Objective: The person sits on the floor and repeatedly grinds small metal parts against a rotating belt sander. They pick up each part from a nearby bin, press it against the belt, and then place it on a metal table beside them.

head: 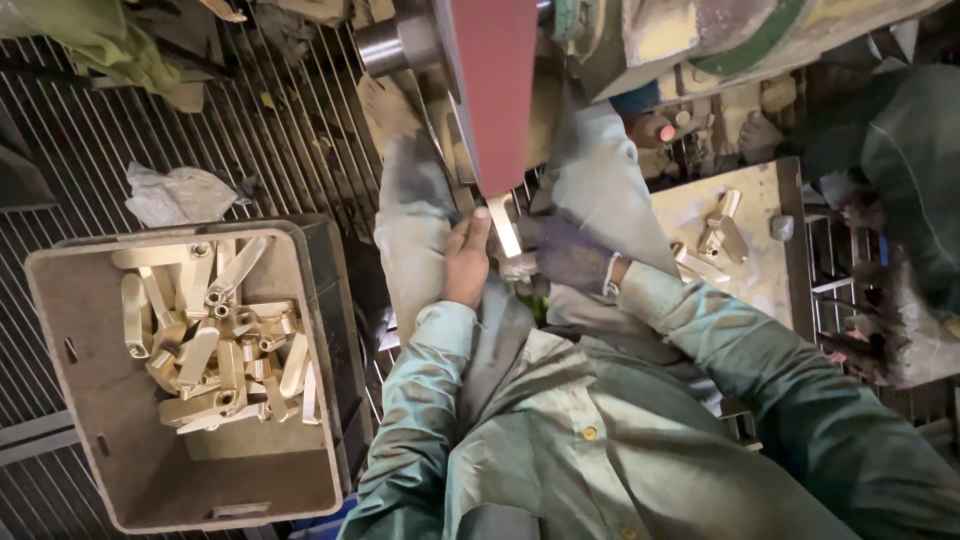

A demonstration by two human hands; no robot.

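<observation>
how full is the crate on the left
Partly full: brass handles lie heaped in the crate, bare floor showing near its front.

**Grate floor and side plate carrying the parts**

A dark metal grate floor [290,140] is running under the whole scene, its bars lying close together. A grey plastic crate [90,400] is sitting directly on it at the left, holding a heap of pale brass-coloured lever handles [215,340]. A crumpled grey rag [175,193] is lying on the bars just beyond the crate, and an olive-green cloth [100,40] is resting farther back. At the right, a flat dusty plate [760,270] is carrying a few more handles [722,235] and 1 small grey nut [781,227].
</observation>
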